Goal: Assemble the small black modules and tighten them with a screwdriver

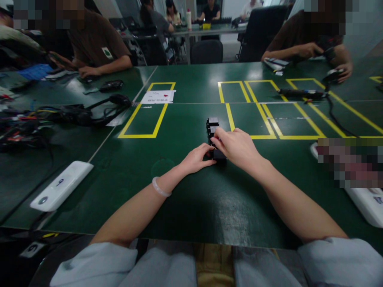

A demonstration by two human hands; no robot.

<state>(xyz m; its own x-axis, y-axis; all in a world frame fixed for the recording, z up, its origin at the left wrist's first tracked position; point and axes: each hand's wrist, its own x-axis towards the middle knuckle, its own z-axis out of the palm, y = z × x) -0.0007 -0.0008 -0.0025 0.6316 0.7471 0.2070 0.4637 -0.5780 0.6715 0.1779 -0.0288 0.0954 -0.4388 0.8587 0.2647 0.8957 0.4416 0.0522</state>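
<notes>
A row of small black blocks with grey tops (213,120) stands on the green table in front of me, running away from my body. My left hand (198,159) grips the near black block from the left, thumb and fingers around its side. Over the same end of the row is my right hand (236,146), its fingers pinched together against the blocks. What those fingertips hold is hidden. Both hands cover part of the row, so its exact kind cannot be made out.
Yellow tape outlines (263,137) mark the green table (143,207). A white device (61,186) lies left, a second white one (366,203) right. Tangled cables (26,123) and a black headset-like thing (98,109) are at the left. A paper sheet (158,97) lies ahead; co-workers sit across.
</notes>
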